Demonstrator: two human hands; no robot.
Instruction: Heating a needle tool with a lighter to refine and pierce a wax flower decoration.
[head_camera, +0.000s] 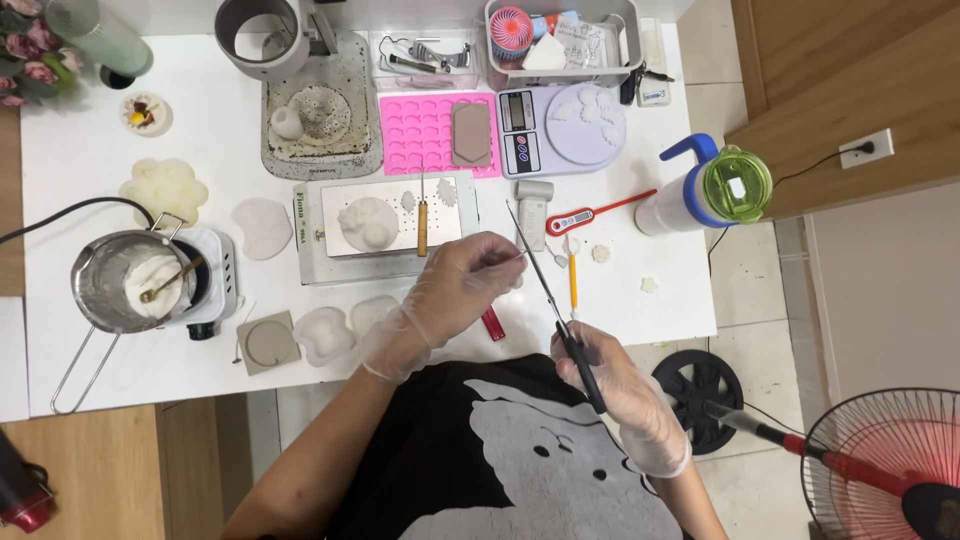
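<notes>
Both my hands wear clear plastic gloves above the front edge of a white table (90, 360). My right hand (610, 385) grips the black handles of long thin scissors (545, 285), whose blades point up and to the left. My left hand (460, 285) pinches something small and thin at its fingertips, right beside the scissor blades; what it is I cannot make out. Behind my left hand stands a white warming plate (385, 225) with a white wax shape and a wooden-handled tool (422, 225) on it.
A metal pot of white wax (135, 280) sits on a small stove at the left. Further back are a pink silicone mould (425, 130), a digital scale (565, 128), a red thermometer (595, 215) and a green-lidded bottle (715, 190). A red fan (880, 460) stands on the floor at the right.
</notes>
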